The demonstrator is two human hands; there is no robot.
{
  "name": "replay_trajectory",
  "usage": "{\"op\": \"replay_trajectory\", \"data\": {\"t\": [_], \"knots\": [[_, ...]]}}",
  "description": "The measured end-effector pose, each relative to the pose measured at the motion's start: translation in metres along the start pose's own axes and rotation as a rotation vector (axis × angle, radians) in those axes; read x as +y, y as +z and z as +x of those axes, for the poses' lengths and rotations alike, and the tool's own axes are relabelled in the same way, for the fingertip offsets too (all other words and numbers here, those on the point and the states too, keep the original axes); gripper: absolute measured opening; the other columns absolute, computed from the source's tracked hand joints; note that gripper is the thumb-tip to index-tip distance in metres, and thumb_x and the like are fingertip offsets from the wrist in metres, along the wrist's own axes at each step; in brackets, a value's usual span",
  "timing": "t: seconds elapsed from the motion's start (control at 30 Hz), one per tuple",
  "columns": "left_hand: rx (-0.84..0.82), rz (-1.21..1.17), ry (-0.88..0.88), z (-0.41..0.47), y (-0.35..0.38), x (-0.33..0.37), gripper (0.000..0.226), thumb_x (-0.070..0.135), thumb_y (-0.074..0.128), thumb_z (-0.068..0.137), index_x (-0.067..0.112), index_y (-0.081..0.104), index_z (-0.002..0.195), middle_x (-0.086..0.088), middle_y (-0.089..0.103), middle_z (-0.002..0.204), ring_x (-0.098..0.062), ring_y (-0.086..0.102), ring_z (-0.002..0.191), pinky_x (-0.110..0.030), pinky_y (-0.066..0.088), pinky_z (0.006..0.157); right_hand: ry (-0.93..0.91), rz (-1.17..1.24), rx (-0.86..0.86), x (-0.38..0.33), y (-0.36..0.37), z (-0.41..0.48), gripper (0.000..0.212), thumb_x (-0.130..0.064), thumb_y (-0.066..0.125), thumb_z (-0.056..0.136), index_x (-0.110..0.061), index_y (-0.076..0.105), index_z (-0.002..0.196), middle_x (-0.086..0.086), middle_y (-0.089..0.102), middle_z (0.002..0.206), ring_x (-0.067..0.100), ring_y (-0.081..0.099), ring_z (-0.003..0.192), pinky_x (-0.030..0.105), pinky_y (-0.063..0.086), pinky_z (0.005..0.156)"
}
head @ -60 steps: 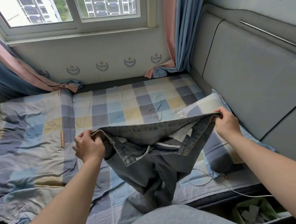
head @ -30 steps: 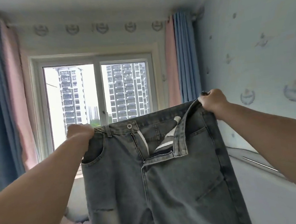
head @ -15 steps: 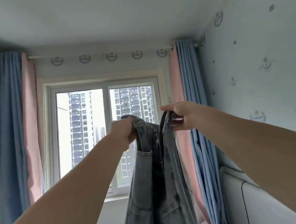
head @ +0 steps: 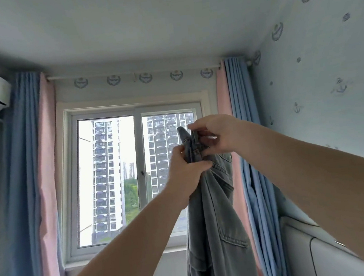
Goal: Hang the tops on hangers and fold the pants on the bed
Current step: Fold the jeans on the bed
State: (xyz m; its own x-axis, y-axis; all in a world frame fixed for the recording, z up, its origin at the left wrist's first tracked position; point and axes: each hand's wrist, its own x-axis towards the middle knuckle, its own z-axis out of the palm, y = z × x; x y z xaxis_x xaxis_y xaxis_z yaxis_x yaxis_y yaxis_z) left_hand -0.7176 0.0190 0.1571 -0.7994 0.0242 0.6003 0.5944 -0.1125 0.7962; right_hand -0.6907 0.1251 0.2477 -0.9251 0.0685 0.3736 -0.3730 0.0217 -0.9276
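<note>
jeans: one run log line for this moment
step: fold pants | jeans: held up before window, doubled lengthwise, legs hanging | left hand: grips jeans | right hand: pinches top edge

Reaching up and forward with both bare arms, wrists close together. Gripping the jeans (head: 216, 235) with the left hand (head: 188, 171), fingers curled round the cloth; pinching the top just above, slightly right, with the right hand (head: 219, 136).

jeans (head: 215, 224) before window (head: 113, 178), curtains (head: 28, 176) either side
</note>
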Motion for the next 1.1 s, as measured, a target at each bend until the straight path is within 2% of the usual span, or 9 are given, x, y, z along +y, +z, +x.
{"op": "replay_trajectory", "data": {"t": [0.2,0.3,0.37,0.47,0.57,0.63,0.77,0.97,1.1], "knots": [[0.181,0.004,0.008,0.015,-0.007,-0.009,0.029,-0.008,0.056,0.086,0.014,0.062,0.104,-0.016,0.068,0.097,-0.039,0.067,0.096,-0.057,0.058,0.083,-0.103,0.001,-0.019,0.015,0.005,-0.003,0.009,-0.009,0.074,0.087,-0.006,0.069,0.093,0.010,0.068,0.096,0.024,0.066,0.093,0.047,0.062,0.078],[0.156,-0.092,-0.054,0.027,-0.026,-0.006,0.033,-0.009,0.057,0.088,0.012,0.063,0.113,-0.016,0.070,0.100,-0.037,0.069,0.093,-0.055,0.059,0.083,-0.419,-0.403,0.313,0.031,-0.014,0.009,0.016,-0.022,0.070,0.090,-0.013,0.062,0.101,0.006,0.062,0.104,0.018,0.062,0.094,0.026,0.053,0.072],[0.133,-0.158,-0.081,0.034,-0.041,0.000,0.034,-0.010,0.056,0.089,0.012,0.063,0.115,-0.016,0.071,0.102,-0.037,0.070,0.092,-0.053,0.060,0.082,-0.536,-0.680,0.539,0.049,-0.030,0.019,0.041,-0.039,0.071,0.087,-0.019,0.055,0.118,0.002,0.051,0.122,0.019,0.052,0.113,0.031,0.046,0.091],[0.059,-0.220,-0.109,0.041,-0.066,0.013,0.031,-0.008,0.055,0.091,0.011,0.064,0.115,-0.017,0.073,0.104,-0.034,0.072,0.086,-0.046,0.062,0.073,-0.347,-0.474,0.466,0.076,-0.039,0.025,0.075,-0.054,0.079,0.077,-0.023,0.042,0.135,0.003,0.048,0.139,0.022,0.050,0.121,0.044,0.042,0.104],[-0.049,-0.261,-0.144,0.044,-0.095,0.024,0.029,-0.005,0.053,0.094,0.011,0.065,0.113,-0.015,0.075,0.095,-0.027,0.073,0.072,-0.037,0.061,0.060,0.057,-0.002,0.005,0.095,-0.032,0.021,0.068,-0.056,0.076,0.073,-0.019,0.056,0.127,0.007,0.067,0.126,0.025,0.065,0.110,0.047,0.048,0.099],[-0.095,-0.236,-0.163,0.046,-0.117,0.029,0.028,-0.004,0.051,0.096,0.011,0.065,0.114,-0.012,0.074,0.087,-0.025,0.072,0.067,-0.036,0.061,0.056,0.134,0.084,-0.145,0.101,-0.017,0.018,0.055,-0.048,0.071,0.083,-0.015,0.064,0.126,0.011,0.071,0.120,0.030,0.068,0.111,0.048,0.051,0.099],[-0.074,-0.143,-0.220,0.055,-0.171,0.032,0.028,0.002,0.052,0.098,0.009,0.063,0.122,-0.015,0.074,0.100,-0.029,0.072,0.078,-0.039,0.061,0.062,0.028,0.119,0.036,0.090,0.034,0.027,0.032,-0.020,0.072,0.089,-0.008,0.068,0.118,0.016,0.076,0.103,0.030,0.073,0.087,0.039,0.061,0.071],[0.134,0.032,-0.251,0.065,-0.252,0.024,0.031,0.029,0.071,0.093,0.008,0.066,0.115,-0.016,0.073,0.105,-0.036,0.071,0.096,-0.050,0.058,0.087,-0.112,0.014,0.148,0.075,0.125,0.037,0.014,-0.012,0.073,0.090,-0.009,0.070,0.103,0.014,0.074,0.097,0.029,0.070,0.084,0.035,0.057,0.072],[0.223,0.091,-0.191,0.069,-0.297,0.026,0.020,0.025,0.064,0.096,0.012,0.063,0.112,-0.014,0.069,0.109,-0.035,0.066,0.102,-0.052,0.055,0.094,-0.166,-0.040,0.162,0.065,0.173,0.035,0.013,-0.023,0.070,0.093,-0.012,0.071,0.099,0.011,0.074,0.095,0.029,0.069,0.088,0.038,0.057,0.081]]}}
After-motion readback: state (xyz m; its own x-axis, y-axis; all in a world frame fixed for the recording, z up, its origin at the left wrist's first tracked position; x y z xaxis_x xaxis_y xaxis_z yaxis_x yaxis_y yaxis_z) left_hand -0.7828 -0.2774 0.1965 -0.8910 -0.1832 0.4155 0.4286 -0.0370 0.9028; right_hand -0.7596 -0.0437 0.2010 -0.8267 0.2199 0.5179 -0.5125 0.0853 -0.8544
